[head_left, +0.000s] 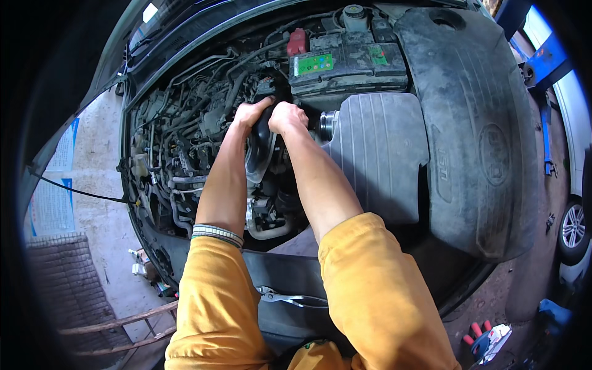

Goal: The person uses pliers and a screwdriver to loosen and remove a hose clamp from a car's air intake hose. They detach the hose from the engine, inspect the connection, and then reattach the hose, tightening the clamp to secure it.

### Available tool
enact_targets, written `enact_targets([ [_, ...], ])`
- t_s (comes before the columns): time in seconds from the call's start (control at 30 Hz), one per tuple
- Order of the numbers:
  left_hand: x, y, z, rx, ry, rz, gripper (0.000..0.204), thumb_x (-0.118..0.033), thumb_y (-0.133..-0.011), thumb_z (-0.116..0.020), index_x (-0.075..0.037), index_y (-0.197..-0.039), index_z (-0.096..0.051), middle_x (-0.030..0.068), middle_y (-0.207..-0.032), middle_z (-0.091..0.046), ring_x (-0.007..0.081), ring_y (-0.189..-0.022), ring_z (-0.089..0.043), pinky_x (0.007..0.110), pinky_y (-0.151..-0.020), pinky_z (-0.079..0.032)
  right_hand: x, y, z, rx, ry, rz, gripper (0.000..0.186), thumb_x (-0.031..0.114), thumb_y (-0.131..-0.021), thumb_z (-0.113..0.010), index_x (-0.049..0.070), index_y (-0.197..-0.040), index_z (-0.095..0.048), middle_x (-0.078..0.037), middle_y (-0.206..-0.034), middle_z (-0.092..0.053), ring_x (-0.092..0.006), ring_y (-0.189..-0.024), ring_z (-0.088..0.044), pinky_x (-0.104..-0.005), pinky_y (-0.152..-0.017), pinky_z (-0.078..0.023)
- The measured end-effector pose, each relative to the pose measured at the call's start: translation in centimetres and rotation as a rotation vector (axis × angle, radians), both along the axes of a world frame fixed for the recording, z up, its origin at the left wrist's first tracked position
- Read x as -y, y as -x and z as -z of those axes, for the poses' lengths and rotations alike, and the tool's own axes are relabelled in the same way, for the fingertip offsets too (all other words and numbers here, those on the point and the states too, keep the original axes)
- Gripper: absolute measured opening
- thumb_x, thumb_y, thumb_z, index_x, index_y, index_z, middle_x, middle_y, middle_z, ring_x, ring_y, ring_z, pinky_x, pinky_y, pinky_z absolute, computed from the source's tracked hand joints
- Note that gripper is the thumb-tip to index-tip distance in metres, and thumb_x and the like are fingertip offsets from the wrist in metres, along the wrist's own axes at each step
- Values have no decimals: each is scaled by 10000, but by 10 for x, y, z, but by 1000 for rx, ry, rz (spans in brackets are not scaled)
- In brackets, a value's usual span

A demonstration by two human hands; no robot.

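Note:
In the engine bay, a curved black air intake hose runs between my two hands. My left hand is wrapped round its upper part, with the thumb along the top and the other fingers mostly hidden. Close beside it, my right hand is closed in a fist at the hose's right side; the part under its fingers is hidden. Just right of that fist, the ringed outlet of the grey air filter box stands exposed, apart from the hose.
A battery with a red terminal cover sits beyond my hands. The large plastic engine cover lies at the right. Pliers rest on the front edge between my forearms. Pipes and wiring crowd the left side.

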State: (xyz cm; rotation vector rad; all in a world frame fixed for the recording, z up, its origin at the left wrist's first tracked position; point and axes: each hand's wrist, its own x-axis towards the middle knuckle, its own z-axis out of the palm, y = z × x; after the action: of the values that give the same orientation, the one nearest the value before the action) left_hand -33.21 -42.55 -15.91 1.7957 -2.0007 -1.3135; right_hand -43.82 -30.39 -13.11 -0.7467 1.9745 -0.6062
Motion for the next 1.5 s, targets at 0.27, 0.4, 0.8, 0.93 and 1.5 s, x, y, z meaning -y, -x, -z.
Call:
enact_targets([
  [0.27,12,-2,12,78,16,-27,871,-584,-639,-836,138,-1106,-703,199,-1110,-719,259,-959,-691,361,-853,-536,2,3,-3,67,30,64,408,132,-877,-645,38,-1273,-682,-201,-1363,-632,-353,-1314,-575,-410,-1076,-484],
  [0.4,18,-13,18,98,53,-41,878,-586,-619,-841,130,-1109,-706,207,-1124,-715,259,-971,-691,358,-867,-534,5,-4,-3,153,22,93,428,147,-878,-670,48,-1295,-669,-192,-1393,-613,-335,-1330,-566,-409,-1088,-476],
  [0.8,-9,5,-18,-8,-104,51,654,-503,-739,-839,89,-992,-725,118,-926,-724,184,-741,-674,320,-675,-539,43,8,64,306,86,212,95,51,-853,-594,-19,-795,-622,-139,-720,-625,-197,-579,-590,-367,-494,-473],
  [0.93,-3,-10,-14,-113,-176,-8,630,-504,-749,-840,75,-974,-734,114,-918,-727,192,-724,-678,332,-682,-553,38,-2,47,222,27,200,174,93,-864,-613,-7,-956,-722,-160,-889,-718,-250,-766,-714,-392,-665,-576],
  [1.5,13,-11,14,101,18,-16,715,-542,-757,-826,120,-1005,-716,159,-953,-728,229,-762,-682,350,-711,-550,9,3,14,8,-98,-77,440,122,-892,-666,89,-1331,-660,-133,-1429,-598,-301,-1309,-587,-405,-1045,-509],
])
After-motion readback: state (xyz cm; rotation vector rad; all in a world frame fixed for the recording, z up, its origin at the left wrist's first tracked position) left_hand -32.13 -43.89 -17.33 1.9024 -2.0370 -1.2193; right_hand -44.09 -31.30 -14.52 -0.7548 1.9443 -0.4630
